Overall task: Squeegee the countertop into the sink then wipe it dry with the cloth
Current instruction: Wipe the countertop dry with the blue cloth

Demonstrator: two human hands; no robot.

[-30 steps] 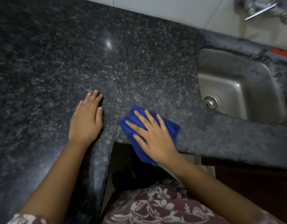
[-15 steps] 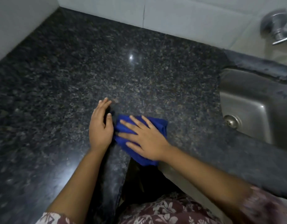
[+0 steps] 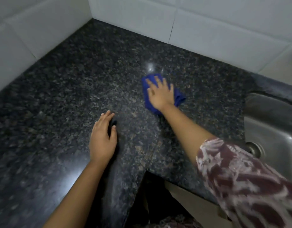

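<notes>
Your right hand (image 3: pixel 159 93) presses flat on the blue cloth (image 3: pixel 179 97); your left hand (image 3: pixel 102 142) rests open on the counter (image 3: pixel 59 96). Push too lightly and the cloth may bunch up, leaving wet streaks.

The cloth (image 3: pixel 179 97) lies mid-desk (image 3: pixel 63 89) under the right hand (image 3: pixel 160 94), left hand (image 3: pixel 101 140) nearer, sink (image 3: pixel 271 122) at right.

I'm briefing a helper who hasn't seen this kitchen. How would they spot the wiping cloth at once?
From the steel sink at right, look left across the dark speckled countertop. The blue cloth lies there under the right hand. It is the only bright colour on the stone; the left hand holds nothing.
</notes>
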